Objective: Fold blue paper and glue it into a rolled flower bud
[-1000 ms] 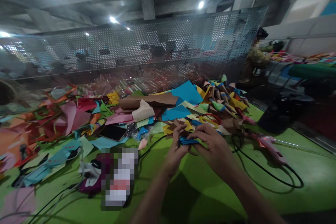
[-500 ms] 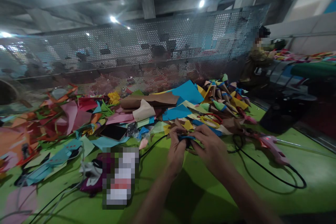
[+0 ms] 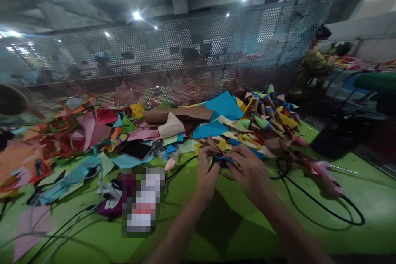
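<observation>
Both hands meet over the green table, pinching a small blue strip (image 3: 223,159) between them; it looks like paper or felt. My left hand (image 3: 208,173) has its fingers closed on the left end of the strip. At the strip's right end, the fingers of my right hand (image 3: 252,172) are closed too. Fingers cover much of the piece, and a dark shape under it cannot be made out. Just beyond the hands lie yellow-handled scissors (image 3: 252,142) among coloured sheets. A pink glue gun (image 3: 328,176) with a lit red spot rests to the right, trailing a black cord.
Coloured scraps (image 3: 62,132) pile up at the left and back. A phone (image 3: 136,149), a purple item (image 3: 114,202) and a blurred-out pack (image 3: 144,202) lie left of the hands. Behind stands a perforated metal screen (image 3: 173,57). A person (image 3: 314,64) is at the far right.
The view has shifted slightly, so most things sit a little further right. Both hands keep hold of the blue strip, with only small finger movement.
</observation>
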Demonstrator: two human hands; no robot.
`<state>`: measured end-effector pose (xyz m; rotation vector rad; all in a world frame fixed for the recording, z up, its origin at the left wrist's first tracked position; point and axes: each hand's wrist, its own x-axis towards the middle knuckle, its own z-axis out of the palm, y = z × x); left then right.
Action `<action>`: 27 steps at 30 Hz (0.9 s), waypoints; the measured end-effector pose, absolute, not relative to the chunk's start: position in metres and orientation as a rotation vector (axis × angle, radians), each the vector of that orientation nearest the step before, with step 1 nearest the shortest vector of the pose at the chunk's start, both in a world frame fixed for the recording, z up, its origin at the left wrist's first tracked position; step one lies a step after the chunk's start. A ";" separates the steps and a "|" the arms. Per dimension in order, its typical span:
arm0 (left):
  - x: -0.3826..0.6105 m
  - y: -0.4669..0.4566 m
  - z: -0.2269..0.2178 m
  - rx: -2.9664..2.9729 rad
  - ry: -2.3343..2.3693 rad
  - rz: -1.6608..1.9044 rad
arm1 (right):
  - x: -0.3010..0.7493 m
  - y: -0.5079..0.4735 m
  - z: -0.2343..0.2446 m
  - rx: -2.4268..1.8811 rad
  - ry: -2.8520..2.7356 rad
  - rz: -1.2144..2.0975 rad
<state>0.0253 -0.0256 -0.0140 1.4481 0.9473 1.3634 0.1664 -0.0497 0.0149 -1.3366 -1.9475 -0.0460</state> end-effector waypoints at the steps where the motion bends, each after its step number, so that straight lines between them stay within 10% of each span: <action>1: 0.022 -0.027 -0.014 1.502 0.969 1.356 | 0.167 -0.050 0.015 -1.331 -1.950 -0.040; 27: -0.003 -0.041 -0.015 1.631 0.986 1.292 | 0.178 -0.060 0.018 -1.326 -1.746 0.408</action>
